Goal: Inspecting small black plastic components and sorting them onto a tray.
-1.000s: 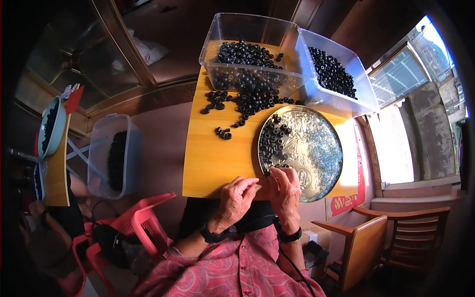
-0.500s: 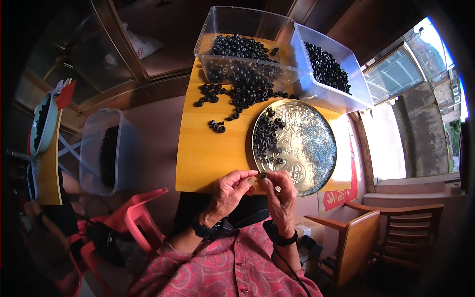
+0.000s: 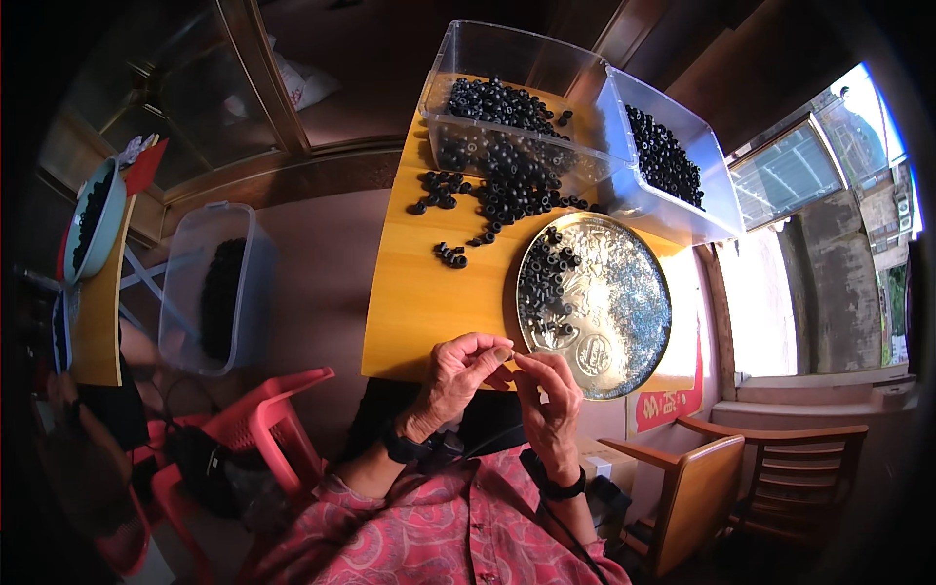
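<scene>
My left hand [image 3: 456, 378] and my right hand [image 3: 551, 395] meet over the near edge of the yellow table, fingertips pinched close together. Whatever sits between them is too small and covered to make out. Just beyond my right hand lies a round gold-coloured metal tray [image 3: 593, 292]. Small black ring-shaped parts [image 3: 544, 278] are heaped on its left side, and a spread of tiny shiny pieces [image 3: 634, 302] covers its right. More loose black parts [image 3: 517, 190] are piled on the table behind the tray.
Two clear plastic bins with black parts, a larger bin [image 3: 531, 132] and a smaller bin [image 3: 717, 210], stand at the table's far side. Left are a floor bin [image 3: 249, 302], a pink stool [image 3: 263, 414], and another person's arm [image 3: 97, 448] by a basin [image 3: 100, 234]. Wooden chairs [image 3: 707, 492] stand right.
The whole view has shifted slightly, the table sitting further right. A small dark ring part showed at my right fingertips before; now the fingertips have closed together and it is hidden.
</scene>
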Demonstrator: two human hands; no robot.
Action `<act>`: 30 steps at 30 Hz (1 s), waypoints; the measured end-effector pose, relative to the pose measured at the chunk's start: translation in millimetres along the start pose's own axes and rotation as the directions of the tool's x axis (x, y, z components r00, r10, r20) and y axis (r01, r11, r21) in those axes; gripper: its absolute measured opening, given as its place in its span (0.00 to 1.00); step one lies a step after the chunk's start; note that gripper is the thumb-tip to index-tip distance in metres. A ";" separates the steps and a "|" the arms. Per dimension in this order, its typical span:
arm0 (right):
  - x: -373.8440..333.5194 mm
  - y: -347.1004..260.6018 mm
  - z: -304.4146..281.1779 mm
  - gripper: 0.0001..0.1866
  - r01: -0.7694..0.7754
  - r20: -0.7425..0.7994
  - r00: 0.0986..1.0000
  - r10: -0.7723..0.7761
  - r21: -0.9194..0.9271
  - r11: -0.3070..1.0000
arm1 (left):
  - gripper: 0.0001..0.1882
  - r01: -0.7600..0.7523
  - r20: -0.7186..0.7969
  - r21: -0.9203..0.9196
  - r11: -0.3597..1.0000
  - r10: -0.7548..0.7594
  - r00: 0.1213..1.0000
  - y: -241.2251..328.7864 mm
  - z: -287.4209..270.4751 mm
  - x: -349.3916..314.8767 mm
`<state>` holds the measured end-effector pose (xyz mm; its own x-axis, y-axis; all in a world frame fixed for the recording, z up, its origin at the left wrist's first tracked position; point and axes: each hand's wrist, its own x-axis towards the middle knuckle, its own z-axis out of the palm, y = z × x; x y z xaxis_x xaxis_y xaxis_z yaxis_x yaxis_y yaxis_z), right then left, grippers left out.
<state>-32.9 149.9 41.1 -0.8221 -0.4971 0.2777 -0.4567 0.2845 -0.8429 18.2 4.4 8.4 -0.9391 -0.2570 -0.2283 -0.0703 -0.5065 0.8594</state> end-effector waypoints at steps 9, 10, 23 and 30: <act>26.9 -25.5 -28.7 0.07 -0.316 0.179 0.948 0.265 0.401 0.860 | 0.09 -0.136 -0.074 -0.317 0.939 0.119 0.990 18.7 -38.9 10.6; 29.3 -26.9 -35.3 0.06 -0.376 0.218 0.927 0.306 0.549 0.747 | 0.09 -0.145 -0.075 -0.332 0.932 0.127 0.989 18.7 -41.4 11.1; 117.4 -4.9 49.3 0.06 0.255 0.261 0.944 -0.203 -0.186 0.949 | 0.10 -0.220 -0.194 -0.336 0.916 0.161 0.968 14.3 -54.9 14.9; 149.2 23.6 84.3 0.12 0.351 0.328 0.923 -0.203 -0.497 0.793 | 0.11 -0.191 -0.269 -0.323 0.927 0.103 0.957 27.1 -61.1 14.2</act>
<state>-137.7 13.3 23.8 -0.5544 -0.7852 0.2758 -0.8201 0.4590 -0.3418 23.5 -63.3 0.5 -0.8157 -0.5201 -0.2531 0.2227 -0.6863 0.6924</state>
